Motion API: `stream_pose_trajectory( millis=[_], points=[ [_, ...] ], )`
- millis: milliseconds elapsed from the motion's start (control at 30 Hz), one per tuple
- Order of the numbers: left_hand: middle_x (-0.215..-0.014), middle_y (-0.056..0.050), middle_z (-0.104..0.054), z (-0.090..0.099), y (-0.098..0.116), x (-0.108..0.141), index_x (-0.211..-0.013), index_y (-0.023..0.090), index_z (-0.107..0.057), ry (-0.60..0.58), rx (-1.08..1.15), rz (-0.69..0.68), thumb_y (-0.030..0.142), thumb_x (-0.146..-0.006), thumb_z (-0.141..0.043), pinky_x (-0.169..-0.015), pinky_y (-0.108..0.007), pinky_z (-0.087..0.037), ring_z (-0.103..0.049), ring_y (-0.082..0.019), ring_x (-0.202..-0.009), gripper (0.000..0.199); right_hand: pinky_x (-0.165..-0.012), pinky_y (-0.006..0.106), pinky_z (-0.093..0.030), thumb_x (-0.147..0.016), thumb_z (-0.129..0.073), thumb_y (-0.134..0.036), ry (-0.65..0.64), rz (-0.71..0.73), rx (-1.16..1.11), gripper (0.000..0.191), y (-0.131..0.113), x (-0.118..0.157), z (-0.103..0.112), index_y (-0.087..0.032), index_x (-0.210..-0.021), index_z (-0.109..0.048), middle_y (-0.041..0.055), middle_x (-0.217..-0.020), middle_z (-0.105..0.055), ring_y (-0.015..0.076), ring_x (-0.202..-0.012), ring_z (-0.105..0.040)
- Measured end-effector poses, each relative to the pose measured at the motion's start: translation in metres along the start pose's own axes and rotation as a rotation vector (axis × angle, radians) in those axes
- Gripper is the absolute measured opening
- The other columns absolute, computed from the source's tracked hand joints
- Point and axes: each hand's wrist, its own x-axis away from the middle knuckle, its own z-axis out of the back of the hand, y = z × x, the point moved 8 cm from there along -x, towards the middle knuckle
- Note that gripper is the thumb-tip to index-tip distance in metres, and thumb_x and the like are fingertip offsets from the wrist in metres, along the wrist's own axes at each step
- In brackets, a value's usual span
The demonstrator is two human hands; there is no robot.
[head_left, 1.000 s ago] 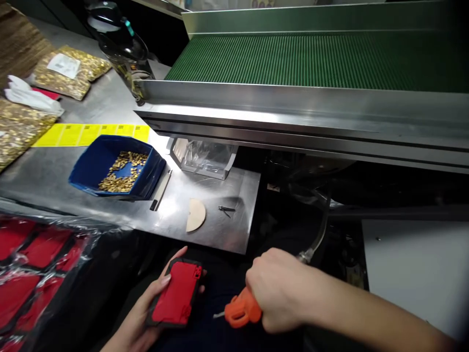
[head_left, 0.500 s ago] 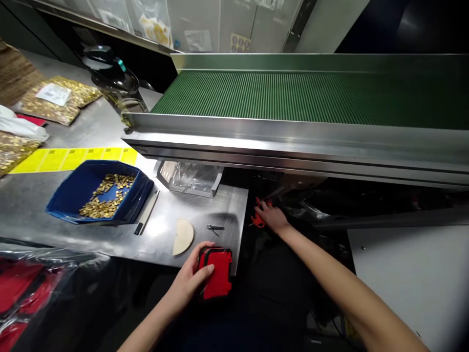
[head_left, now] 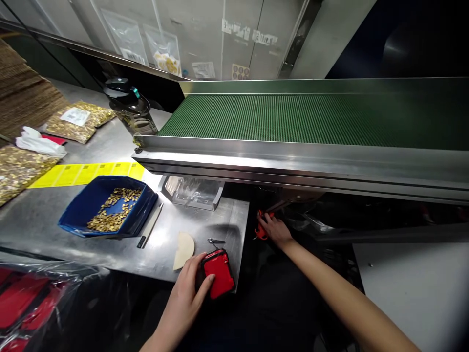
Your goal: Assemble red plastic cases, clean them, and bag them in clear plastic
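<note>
My left hand is closed on a small red case with black edges, thumb on its upper face and fingers along its left side. The case is tilted, at the metal table's front right corner. My right hand reaches below the conveyor, its fingers bent over a small red item against a dark background. What kind of item this is I cannot make out. Near the left hand lie a nail clipper and a cream half-round piece.
A green conveyor belt with a metal side rail crosses above. On the table stand a blue bin with small gold pieces, a cutter knife, a grey tray and a dark jug. Bagged red cases are at lower left.
The view has shifted, so the conveyor and table sit lower in it. The red case in my left hand has turned slightly. My right hand stays at the red item.
</note>
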Motion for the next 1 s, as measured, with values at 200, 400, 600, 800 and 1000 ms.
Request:
stream_pose_trajectory(
  millis=[200,400,600,800,1000],
  points=[
    [-0.142,-0.010,-0.054,0.000,-0.007,0.000,-0.139,0.031,-0.049,0.029,-0.084,0.000,0.045,-0.098,-0.059,-0.111,-0.050,-0.043,-0.055,-0.034,-0.130,0.045,-0.088,0.036,-0.052,-0.101,-0.044,-0.010,0.034,-0.035,-0.026,0.059,0.003,0.010,0.001,-0.027,-0.157,-0.036,0.0140,-0.148,-0.051,0.0246,-0.112,-0.063],
    [-0.135,-0.011,-0.057,0.004,-0.001,0.010,-0.138,0.030,-0.050,0.111,-0.050,0.000,0.044,-0.098,-0.059,-0.107,-0.050,-0.044,-0.057,-0.034,-0.123,0.044,-0.085,0.035,-0.049,-0.094,-0.043,-0.005,0.130,-0.172,-0.092,0.064,0.022,0.047,0.020,-0.019,-0.156,-0.038,0.0177,-0.139,-0.057,0.0261,-0.107,-0.065],
    [-0.101,-0.008,-0.071,0.042,0.038,-0.012,-0.103,0.028,-0.070,0.224,-0.074,-0.139,0.040,-0.096,-0.062,-0.081,-0.038,-0.051,-0.066,-0.030,-0.092,0.016,-0.092,0.049,-0.049,-0.102,-0.038,-0.024,0.253,-0.376,-0.174,0.036,0.049,0.129,0.018,-0.018,-0.125,-0.064,0.0162,-0.119,-0.069,0.0337,-0.110,-0.065],
    [-0.103,-0.009,-0.075,0.077,0.069,-0.158,-0.094,0.021,-0.074,0.242,-0.241,-0.184,0.032,-0.094,-0.063,-0.096,-0.041,-0.049,-0.067,-0.029,-0.102,0.016,-0.107,0.050,-0.046,-0.106,-0.035,-0.041,0.671,-0.435,-0.608,0.040,0.046,0.168,-0.019,-0.021,-0.118,-0.067,0.0136,-0.132,-0.067,0.0323,-0.130,-0.058],
    [-0.113,-0.008,-0.070,0.087,0.065,-0.241,-0.103,0.016,-0.069,0.319,-0.274,-0.068,0.040,-0.096,-0.069,-0.096,-0.047,-0.053,-0.066,-0.024,-0.104,0.025,-0.108,0.055,-0.044,-0.104,-0.042,-0.041,0.753,-0.451,-0.747,0.034,0.045,0.162,-0.026,-0.022,-0.110,-0.070,0.0142,-0.127,-0.071,0.0360,-0.127,-0.060]
  ],
)
